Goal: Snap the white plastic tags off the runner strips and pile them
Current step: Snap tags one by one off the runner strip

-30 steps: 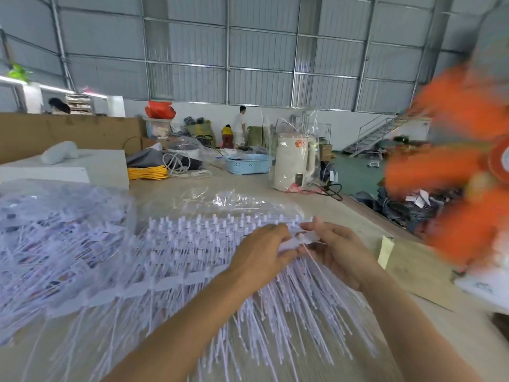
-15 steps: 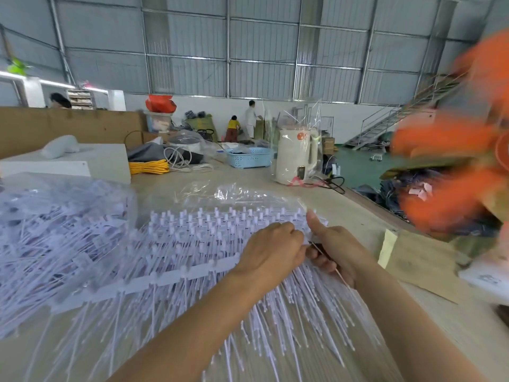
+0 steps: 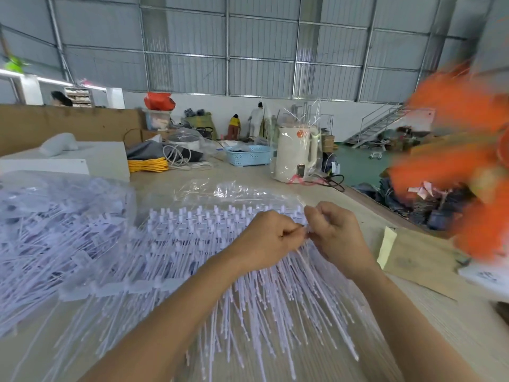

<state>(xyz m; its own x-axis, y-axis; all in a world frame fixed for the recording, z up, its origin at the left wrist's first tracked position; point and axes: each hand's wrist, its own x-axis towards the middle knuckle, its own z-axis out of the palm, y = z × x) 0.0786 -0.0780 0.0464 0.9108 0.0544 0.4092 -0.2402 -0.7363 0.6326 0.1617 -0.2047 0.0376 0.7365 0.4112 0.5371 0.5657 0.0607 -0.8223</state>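
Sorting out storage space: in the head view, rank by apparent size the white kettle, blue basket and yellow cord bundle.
1. white kettle
2. blue basket
3. yellow cord bundle, close to the basket; differing distances make this unsure.

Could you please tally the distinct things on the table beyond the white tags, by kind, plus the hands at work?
Hands: 2, left and right, both pinching a tag
Kettles: 1
Blue baskets: 1
Yellow cord bundles: 1
Total: 5
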